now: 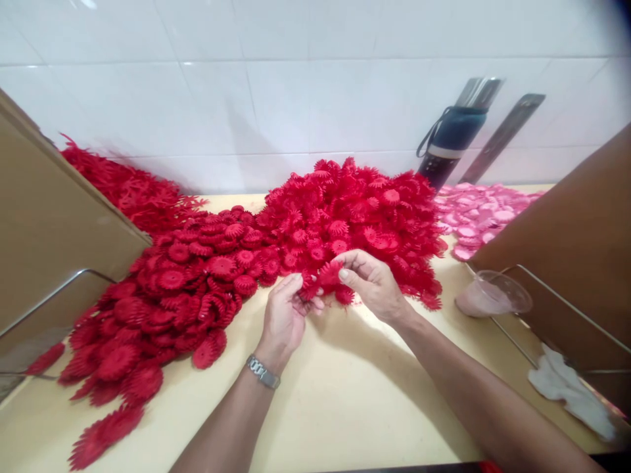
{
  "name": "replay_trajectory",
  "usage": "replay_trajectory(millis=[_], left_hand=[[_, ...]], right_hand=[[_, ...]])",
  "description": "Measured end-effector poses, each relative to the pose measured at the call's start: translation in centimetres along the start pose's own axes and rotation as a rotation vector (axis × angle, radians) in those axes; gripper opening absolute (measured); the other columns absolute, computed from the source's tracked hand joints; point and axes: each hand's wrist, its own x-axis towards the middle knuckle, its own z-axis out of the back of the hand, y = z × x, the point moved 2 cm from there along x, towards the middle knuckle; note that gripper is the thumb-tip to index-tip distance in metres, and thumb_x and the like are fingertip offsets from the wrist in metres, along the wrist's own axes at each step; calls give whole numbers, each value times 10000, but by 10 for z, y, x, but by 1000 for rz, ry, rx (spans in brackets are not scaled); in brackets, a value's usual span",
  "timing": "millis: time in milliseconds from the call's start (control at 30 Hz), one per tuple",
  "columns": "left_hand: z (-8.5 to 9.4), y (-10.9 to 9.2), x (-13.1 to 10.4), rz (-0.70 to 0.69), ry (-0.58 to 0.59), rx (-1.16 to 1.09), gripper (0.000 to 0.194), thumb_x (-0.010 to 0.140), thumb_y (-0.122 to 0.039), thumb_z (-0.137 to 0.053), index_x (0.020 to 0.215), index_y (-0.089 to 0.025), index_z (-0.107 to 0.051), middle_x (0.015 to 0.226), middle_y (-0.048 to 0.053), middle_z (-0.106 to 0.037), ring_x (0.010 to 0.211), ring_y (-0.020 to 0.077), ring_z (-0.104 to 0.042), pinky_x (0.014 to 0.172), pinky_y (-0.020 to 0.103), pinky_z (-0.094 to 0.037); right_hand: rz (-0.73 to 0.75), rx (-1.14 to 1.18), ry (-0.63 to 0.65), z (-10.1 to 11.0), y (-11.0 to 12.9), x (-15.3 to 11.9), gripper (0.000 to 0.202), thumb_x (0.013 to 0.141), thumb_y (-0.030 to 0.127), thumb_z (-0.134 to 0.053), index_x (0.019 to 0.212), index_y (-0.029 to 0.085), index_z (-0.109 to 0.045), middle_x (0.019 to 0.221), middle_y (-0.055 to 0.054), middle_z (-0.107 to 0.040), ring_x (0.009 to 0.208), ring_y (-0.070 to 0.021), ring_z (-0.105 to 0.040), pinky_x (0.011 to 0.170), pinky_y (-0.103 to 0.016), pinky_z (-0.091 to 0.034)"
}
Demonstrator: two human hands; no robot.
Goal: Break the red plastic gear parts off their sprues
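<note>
My left hand (288, 315), with a metal watch (263, 372) at its wrist, pinches a red fringed piece (309, 286) near the middle of the view. To its right, my right hand (374, 282) holds another red fringed piece (330, 272) between thumb and fingers. The two pieces meet or overlap between my hands. Behind them rises a large heap of loose red fringed pieces (350, 210). On the left lies a pile of flat, round red pieces (172, 295), some of them stacked.
Pink pieces (486, 213) lie at the back right, near a dark blue bottle (453, 138) and a metal strip (507, 135). A clear plastic cup (493, 294) and white cloth (569, 387) are on the right. Brown panels (54, 210) flank both sides.
</note>
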Motion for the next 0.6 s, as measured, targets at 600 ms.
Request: replay_trajectory(millis=[600], left_hand=[[-18, -39, 46, -134, -72, 739, 531, 819, -457, -456, 1292, -217, -428, 752, 52, -642, 398, 126, -528, 396, 246, -407]], right_hand=[[26, -265, -53, 10, 0, 1, 227, 821, 372, -539, 725, 171, -496, 637, 30, -434, 564, -93, -373, 529, -221, -326]])
